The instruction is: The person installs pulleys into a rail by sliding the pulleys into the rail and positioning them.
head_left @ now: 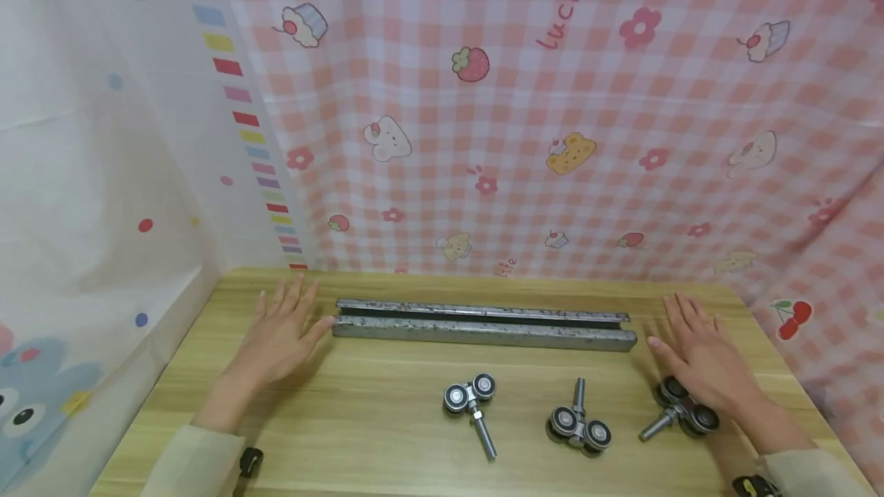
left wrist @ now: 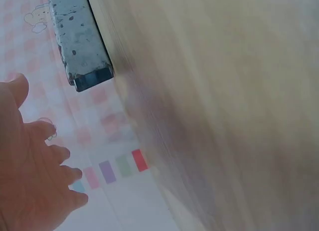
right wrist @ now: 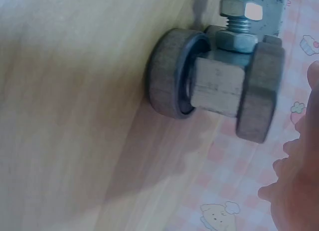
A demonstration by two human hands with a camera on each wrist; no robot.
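Observation:
A worn grey metal channel rail (head_left: 483,330), with a slot along its length, lies across the back of the wooden table. Left of its end is my left hand (head_left: 279,336), fingers spread and thumb by the rail's tip; the left wrist view shows that rail end (left wrist: 84,41) close to the hand. My right hand (head_left: 704,351), fingers extended, is past the rail's right end. Partly under it in the head view is a roller trolley (head_left: 680,409) with wheels and a threaded bolt, seen close in the right wrist view. Neither hand holds anything.
Two more roller trolleys lie in front of the rail: one near the middle (head_left: 473,409), bolt toward me, and another (head_left: 578,424), bolt pointing away. A pink checked cloth (head_left: 518,136) hangs behind the table (head_left: 373,420), and a white dotted cloth (head_left: 90,136) hangs at left.

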